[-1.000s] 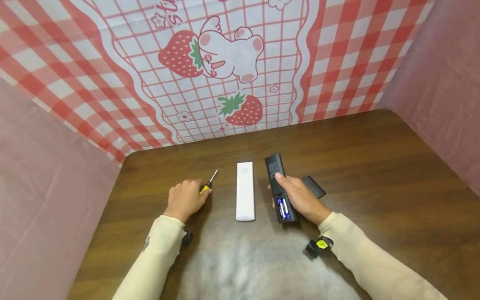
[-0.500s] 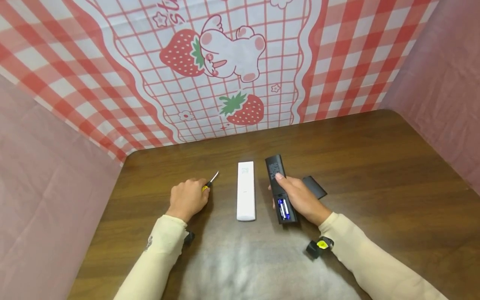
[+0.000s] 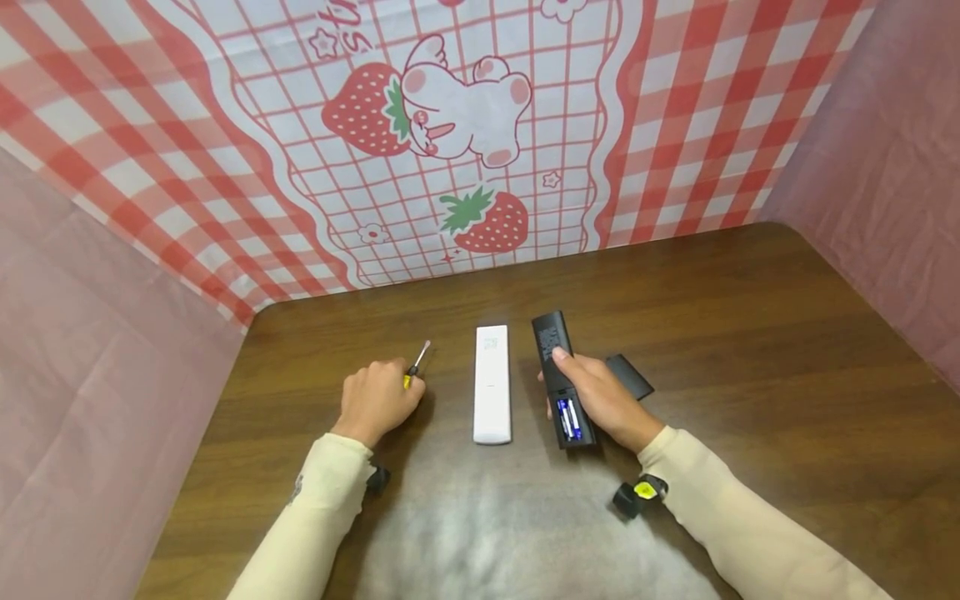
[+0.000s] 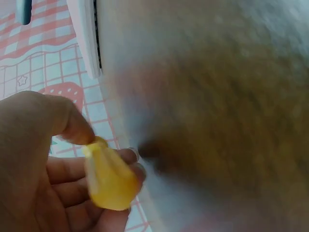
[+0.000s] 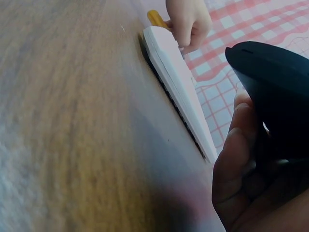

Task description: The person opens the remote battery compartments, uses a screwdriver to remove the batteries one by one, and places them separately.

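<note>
My left hand [image 3: 377,402] holds a small screwdriver [image 3: 412,372] with a yellow handle, its metal shaft angled up and right. In the left wrist view the thumb and fingers pinch the yellow handle [image 4: 110,181]. My right hand [image 3: 609,400] grips a black remote [image 3: 557,371], back side up, thumb on its back. Its lower compartment is uncovered and shows blue and white batteries [image 3: 568,418]. From the right wrist view, fingers [image 5: 235,154] curl round the dark remote [image 5: 275,92]. Between the hands a white remote [image 3: 492,385] lies on the table.
A loose black cover [image 3: 629,377] lies on the brown wooden table [image 3: 720,333], just beyond my right hand. A red and white checked cloth with strawberries [image 3: 491,223] hangs behind the table. Pink cloth [image 3: 885,192] stands at both sides.
The screwdriver in my left hand has turned slightly, its tip now a little further left and more upright. My right hand and the black remote have hardly moved.
</note>
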Demonstrator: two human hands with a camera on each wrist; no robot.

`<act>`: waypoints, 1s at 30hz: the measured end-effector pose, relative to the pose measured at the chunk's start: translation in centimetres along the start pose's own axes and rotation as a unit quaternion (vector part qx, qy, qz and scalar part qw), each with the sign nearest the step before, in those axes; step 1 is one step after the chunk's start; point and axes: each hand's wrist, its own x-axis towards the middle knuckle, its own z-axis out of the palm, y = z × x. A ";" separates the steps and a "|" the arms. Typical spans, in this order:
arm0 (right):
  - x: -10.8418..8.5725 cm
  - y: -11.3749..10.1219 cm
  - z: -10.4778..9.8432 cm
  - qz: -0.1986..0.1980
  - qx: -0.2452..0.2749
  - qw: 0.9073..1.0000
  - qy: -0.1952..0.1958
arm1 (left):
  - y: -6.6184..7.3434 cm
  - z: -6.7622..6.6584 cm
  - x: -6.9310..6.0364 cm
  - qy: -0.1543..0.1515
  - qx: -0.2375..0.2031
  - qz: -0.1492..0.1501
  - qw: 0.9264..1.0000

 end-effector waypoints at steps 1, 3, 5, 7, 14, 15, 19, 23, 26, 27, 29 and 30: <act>0.0 0.0 0.0 0.000 0.001 1.000 0.000 | 0.0 0.0 0.0 0.003 0.001 -0.003 1.000; 0.0 0.0 0.0 0.000 0.003 1.000 0.000 | 0.1 0.0 0.0 0.010 0.003 -0.006 1.000; 0.0 0.0 0.0 0.000 0.006 1.000 -0.001 | 0.2 0.0 0.1 0.014 0.005 -0.007 1.000; 0.0 0.0 0.0 0.000 0.008 1.000 -0.001 | 0.1 -0.1 0.1 0.013 0.006 -0.006 1.000; -0.1 -0.1 0.0 -0.003 0.010 1.000 0.000 | -0.1 -0.3 0.2 0.020 -0.006 -0.008 1.000; -0.1 -0.1 0.0 -0.003 0.009 1.000 0.001 | -0.2 -0.3 0.2 0.023 -0.011 -0.009 1.000; -0.2 -0.1 0.2 0.002 0.011 1.000 0.001 | -0.1 -0.3 0.0 0.032 -0.031 -0.014 0.999; -0.1 -0.1 0.2 -0.002 0.012 1.000 0.003 | 0.2 -0.3 -0.1 0.031 -0.048 -0.015 0.998; -0.1 -0.1 0.0 -0.007 0.012 1.000 0.002 | 0.4 -0.4 -0.2 0.034 -0.050 -0.009 0.998; -0.1 -0.1 0.0 -0.009 0.012 1.000 0.000 | 0.4 -0.4 -0.2 0.036 -0.048 -0.006 0.998; -0.1 -0.1 -0.1 -0.010 0.013 1.000 -0.003 | 0.5 -0.4 -0.3 0.042 -0.043 0.000 0.998; -0.1 -0.1 -0.1 -0.009 0.015 1.000 -0.004 | 0.6 -0.4 -0.4 0.046 -0.042 0.003 0.998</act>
